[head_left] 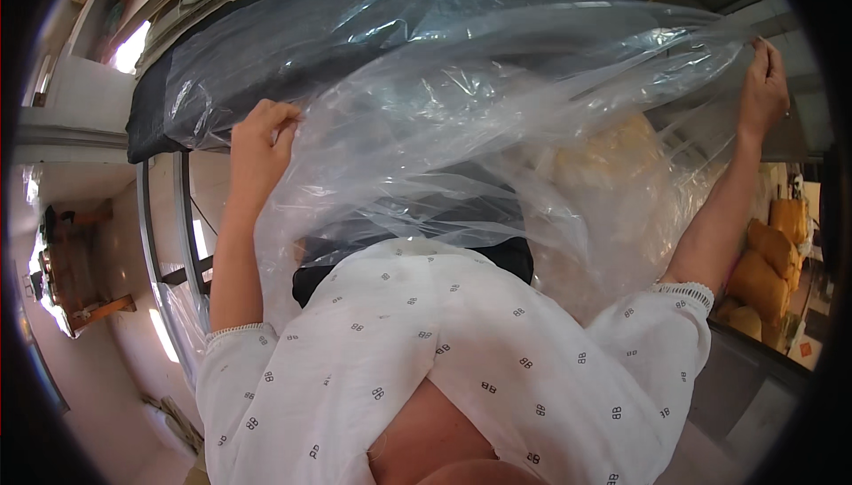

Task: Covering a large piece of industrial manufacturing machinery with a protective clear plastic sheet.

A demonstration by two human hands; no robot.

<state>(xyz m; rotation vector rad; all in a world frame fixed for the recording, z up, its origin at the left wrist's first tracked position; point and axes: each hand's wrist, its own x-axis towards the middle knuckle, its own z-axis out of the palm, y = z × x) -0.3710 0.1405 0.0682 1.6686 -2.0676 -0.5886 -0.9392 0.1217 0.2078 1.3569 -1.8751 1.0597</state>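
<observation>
A large sheet of clear plastic film (417, 121) billows between my two hands, wrinkled and shiny. My left hand (264, 137) pinches its edge near the left end of a black padded surface (257, 63). Farther out on the right, my right hand (765, 86) is raised with the arm stretched, its fingers closed on the film's far right corner. Part of the film lies over the black surface, and part hangs down in front of my white patterned shirt. Through it a blurred yellowish shape shows on the right; what it is I cannot tell.
Metal legs (184, 219) stand under the black surface at the left. Several yellow-brown wrapped bundles (763, 272) are stacked at the right. A brown wooden piece of furniture (80, 263) sits on the floor far left. Framing (186, 6) runs behind the black surface.
</observation>
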